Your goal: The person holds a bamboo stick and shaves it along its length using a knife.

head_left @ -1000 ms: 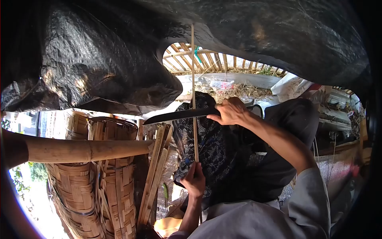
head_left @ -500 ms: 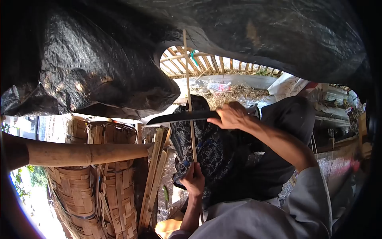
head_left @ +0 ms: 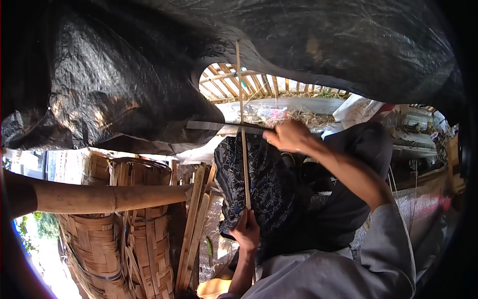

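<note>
My left hand (head_left: 245,230) is closed round the lower part of a long thin bamboo strip (head_left: 246,172), which stands almost upright in view over my lap. My right hand (head_left: 290,136) grips the handle end of a machete (head_left: 211,126). Its long dark blade lies crosswise over the strip, above my left hand, with the tip pointing left; the blade is slightly blurred. Beneath the strip a dark patterned cloth (head_left: 264,184) covers my leg. Whether the blade's edge cuts into the strip cannot be made out.
A black plastic sheet (head_left: 348,45) hangs low overhead. A thick bamboo pole (head_left: 109,198) juts in from the left, before tall woven baskets (head_left: 149,244). Split bamboo slats (head_left: 191,229) lean beside them. Behind is a slatted bamboo fence (head_left: 234,82) with dry straw.
The machete and my right hand have moved up along the strip, and the blade has turned so its tip sits higher. My left hand has shifted slightly right and down with the strip.
</note>
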A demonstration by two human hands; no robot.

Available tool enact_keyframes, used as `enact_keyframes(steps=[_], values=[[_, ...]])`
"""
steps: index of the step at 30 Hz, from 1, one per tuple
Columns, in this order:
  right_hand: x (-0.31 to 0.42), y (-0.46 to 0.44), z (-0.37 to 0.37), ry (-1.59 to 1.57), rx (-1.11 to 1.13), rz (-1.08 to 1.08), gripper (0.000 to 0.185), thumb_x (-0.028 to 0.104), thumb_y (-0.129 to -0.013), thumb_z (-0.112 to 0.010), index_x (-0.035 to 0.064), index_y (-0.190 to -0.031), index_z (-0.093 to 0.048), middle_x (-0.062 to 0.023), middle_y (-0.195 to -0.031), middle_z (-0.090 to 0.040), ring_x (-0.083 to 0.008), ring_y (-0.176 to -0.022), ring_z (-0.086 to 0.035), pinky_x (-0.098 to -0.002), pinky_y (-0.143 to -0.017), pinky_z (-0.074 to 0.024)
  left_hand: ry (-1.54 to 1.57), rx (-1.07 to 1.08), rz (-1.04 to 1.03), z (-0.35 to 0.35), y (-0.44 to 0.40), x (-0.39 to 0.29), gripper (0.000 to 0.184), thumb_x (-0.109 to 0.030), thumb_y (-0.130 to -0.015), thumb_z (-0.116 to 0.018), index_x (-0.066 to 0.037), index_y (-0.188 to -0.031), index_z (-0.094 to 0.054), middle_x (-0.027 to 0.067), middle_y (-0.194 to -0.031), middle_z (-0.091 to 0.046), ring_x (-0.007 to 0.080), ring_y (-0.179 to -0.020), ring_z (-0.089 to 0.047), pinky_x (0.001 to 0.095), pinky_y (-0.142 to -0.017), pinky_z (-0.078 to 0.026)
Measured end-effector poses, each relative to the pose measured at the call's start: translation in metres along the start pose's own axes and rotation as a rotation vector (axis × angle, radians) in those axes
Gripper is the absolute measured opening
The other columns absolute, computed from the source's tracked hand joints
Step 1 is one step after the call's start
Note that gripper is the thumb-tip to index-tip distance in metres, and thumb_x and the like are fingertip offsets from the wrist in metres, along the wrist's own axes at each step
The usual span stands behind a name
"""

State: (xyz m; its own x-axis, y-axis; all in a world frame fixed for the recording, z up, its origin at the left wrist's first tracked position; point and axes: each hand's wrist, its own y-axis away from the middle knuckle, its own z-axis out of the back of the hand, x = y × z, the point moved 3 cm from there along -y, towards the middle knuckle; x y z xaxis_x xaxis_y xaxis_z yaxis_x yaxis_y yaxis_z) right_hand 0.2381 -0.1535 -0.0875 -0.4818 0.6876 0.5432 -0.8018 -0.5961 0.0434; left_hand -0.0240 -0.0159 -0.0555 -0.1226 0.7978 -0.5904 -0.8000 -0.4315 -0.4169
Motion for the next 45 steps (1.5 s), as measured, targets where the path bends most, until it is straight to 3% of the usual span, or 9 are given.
enact_keyframes(steps=[5, 15, 19, 21, 27, 31, 39, 42, 45], values=[[0.060, 0.058, -0.030, 0.105, 0.197, 0.332, 0.061, 0.062, -0.083, -0.045, 0.0049, -0.065, -0.056, -0.0139, -0.044, -0.051, -0.0288, -0.041, -0.057, -0.0386, -0.038, -0.0439, -0.014, 0.058, 0.099, -0.002, 0.003, 0.004, 0.009, 0.000, -0.075, -0.066, 0.002, -0.083, -0.066, 0.0123, -0.060, -0.061, 0.0172, -0.048, -0.058, 0.0279, -0.047, -0.044], [0.047, 0.052, -0.034, 0.239, -0.067, 0.623, 0.069, 0.070, -0.079, -0.042, 0.0043, -0.059, -0.052, -0.0084, -0.040, -0.045, -0.0232, -0.040, -0.054, -0.0370, -0.037, -0.0429, 0.012, -0.018, -0.031, 0.002, 0.012, 0.010, 0.012, -0.001, -0.076, -0.066, 0.004, -0.087, -0.066, 0.0145, -0.066, -0.065, 0.0174, -0.054, -0.063, 0.0258, -0.051, -0.048], [-0.031, -0.025, -0.011, 0.004, 0.076, -0.268, 0.071, 0.065, -0.086, -0.034, 0.0040, -0.059, -0.057, -0.0100, -0.043, -0.049, -0.0244, -0.042, -0.054, -0.0398, -0.042, -0.0445, 0.109, 0.096, 0.166, 0.008, 0.021, 0.014, 0.011, -0.002, -0.078, -0.065, 0.005, -0.086, -0.066, 0.0109, -0.062, -0.063, 0.0107, -0.051, -0.058, 0.0237, -0.048, -0.045], [-0.039, -0.024, 0.007, 0.162, -0.236, -0.089, 0.071, 0.062, -0.088, -0.032, 0.0028, -0.059, -0.059, -0.0097, -0.045, -0.051, -0.0242, -0.042, -0.053, -0.0387, -0.042, -0.0443, 0.151, 0.129, 0.180, 0.008, 0.020, 0.018, 0.009, -0.001, -0.078, -0.065, 0.004, -0.085, -0.065, 0.0112, -0.062, -0.063, 0.0125, -0.052, -0.060, 0.0244, -0.049, -0.045], [-0.022, -0.004, -0.008, -0.053, -0.047, -0.195, 0.074, 0.066, -0.087, -0.030, 0.0026, -0.060, -0.057, -0.0071, -0.047, -0.049, -0.0203, -0.037, -0.045, -0.0365, -0.036, -0.0391, 0.260, 0.225, 0.375, 0.006, 0.021, 0.021, 0.004, -0.001, -0.079, -0.063, 0.003, -0.079, -0.064, 0.0069, -0.056, -0.059, 0.0096, -0.048, -0.055, 0.0239, -0.046, -0.042], [0.031, 0.034, 0.000, -0.047, 0.196, 0.026, 0.062, 0.061, -0.083, -0.047, 0.0029, -0.066, -0.060, -0.0096, -0.042, -0.049, -0.0263, -0.034, -0.050, -0.0391, -0.036, -0.0402, 0.234, 0.126, 0.306, 0.001, 0.028, 0.028, 0.009, -0.005, -0.082, -0.061, 0.003, -0.077, -0.063, 0.0020, -0.054, -0.055, 0.0052, -0.048, -0.050, 0.0221, -0.043, -0.038], [0.059, 0.057, -0.028, 0.337, -0.110, 0.696, 0.069, 0.072, -0.079, -0.039, 0.0063, -0.062, -0.054, -0.0028, -0.036, -0.039, -0.0173, -0.031, -0.048, -0.0311, -0.030, -0.0361, 0.291, 0.284, 0.444, 0.021, 0.036, 0.043, 0.023, -0.010, -0.084, -0.057, 0.000, -0.065, -0.058, -0.0013, -0.046, -0.048, 0.0024, -0.043, -0.043, 0.0223, -0.039, -0.031], [0.020, 0.022, -0.023, 0.294, -0.217, 0.423, 0.069, 0.073, -0.078, -0.041, 0.0068, -0.073, -0.060, -0.0042, -0.040, -0.043, -0.0176, -0.034, -0.047, -0.0370, -0.036, -0.0423, 0.337, 0.357, 0.565, 0.044, 0.063, 0.045, 0.021, -0.011, -0.084, -0.059, 0.002, -0.067, -0.061, -0.0003, -0.046, -0.048, 0.0035, -0.043, -0.043, 0.0231, -0.039, -0.031], [-0.009, -0.017, 0.011, 0.139, 0.201, -0.168, 0.067, 0.063, -0.088, -0.033, 0.0037, -0.067, -0.056, -0.0013, -0.047, -0.042, -0.0148, -0.036, -0.037, -0.0318, -0.034, -0.0337, 0.351, 0.386, 0.506, 0.059, 0.085, 0.045, 0.020, -0.011, -0.083, -0.060, 0.003, -0.069, -0.062, 0.0007, -0.046, -0.049, 0.0037, -0.045, -0.043, 0.0239, -0.040, -0.032]])
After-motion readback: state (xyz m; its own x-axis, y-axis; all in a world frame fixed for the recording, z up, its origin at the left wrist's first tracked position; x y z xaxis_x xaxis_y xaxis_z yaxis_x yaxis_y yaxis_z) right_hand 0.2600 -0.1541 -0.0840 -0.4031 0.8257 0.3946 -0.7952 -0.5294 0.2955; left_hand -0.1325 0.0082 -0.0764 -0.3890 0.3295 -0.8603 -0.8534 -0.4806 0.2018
